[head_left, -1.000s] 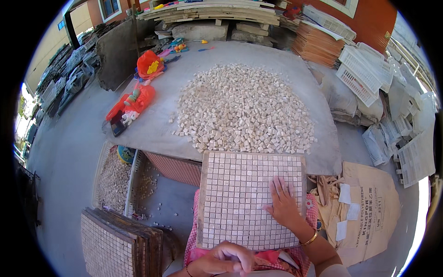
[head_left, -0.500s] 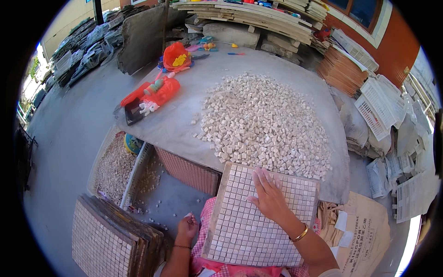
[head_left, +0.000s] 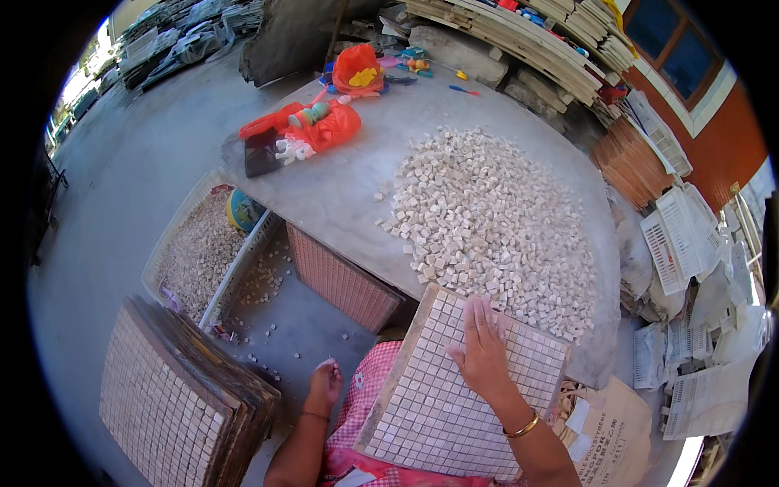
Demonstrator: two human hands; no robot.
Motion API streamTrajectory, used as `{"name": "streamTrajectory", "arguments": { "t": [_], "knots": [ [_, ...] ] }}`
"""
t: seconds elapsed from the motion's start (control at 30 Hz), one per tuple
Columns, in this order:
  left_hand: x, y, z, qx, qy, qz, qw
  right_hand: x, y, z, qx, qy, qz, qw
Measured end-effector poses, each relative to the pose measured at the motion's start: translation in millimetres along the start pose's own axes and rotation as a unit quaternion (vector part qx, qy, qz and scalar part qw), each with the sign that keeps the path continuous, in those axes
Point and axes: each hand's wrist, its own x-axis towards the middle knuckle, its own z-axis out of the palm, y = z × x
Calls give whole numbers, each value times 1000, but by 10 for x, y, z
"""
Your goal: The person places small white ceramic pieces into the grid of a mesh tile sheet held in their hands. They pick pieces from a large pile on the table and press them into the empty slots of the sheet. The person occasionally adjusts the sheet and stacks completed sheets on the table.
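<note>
A square board of small pale stone mosaic tiles [head_left: 442,390] set in a grid rests tilted on my lap, its far edge against the table edge. My right hand [head_left: 484,357] lies flat on the tiles near the far edge, fingers stretched out, holding nothing. Beside the board, at its left, my left hand [head_left: 326,381] hangs low with its fingers curled in; whatever they may hold is hidden. Just beyond the board, a large heap of loose pale stone cubes [head_left: 495,227] covers much of the grey table [head_left: 349,191].
Left of me stands a stack of mosaic boards [head_left: 162,398]. A white crate [head_left: 215,300] holds stone chips, with loose cubes on the floor nearby. A reddish mosaic panel [head_left: 337,272] leans under the table. Red bags [head_left: 333,126] and toys lie far left; white crates [head_left: 682,235] stand right.
The view has swung, so the table and heap sit further right. My right hand stays flat on the tiles, and my left hand remains low beside the board with curled fingers.
</note>
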Motion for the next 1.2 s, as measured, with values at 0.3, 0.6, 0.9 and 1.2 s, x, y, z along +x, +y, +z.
{"name": "streamTrajectory", "arguments": {
  "t": [0.3, 0.6, 0.9, 1.2],
  "knots": [
    [126, -219, -44, 21, -26, -17, 999, 59, -277, 236, 38, -27, -23, 999],
    [192, -176, -413, 42, -41, 6, 998, -80, -54, 210, 16, -19, 77, 997],
    [306, -279, -791, 285, -126, 132, 941, -31, -211, 308, 0, -24, 37, 999],
    [399, -317, -961, 106, -80, 16, 991, -768, -198, 98, 35, -31, 104, 993]
  ]
}}
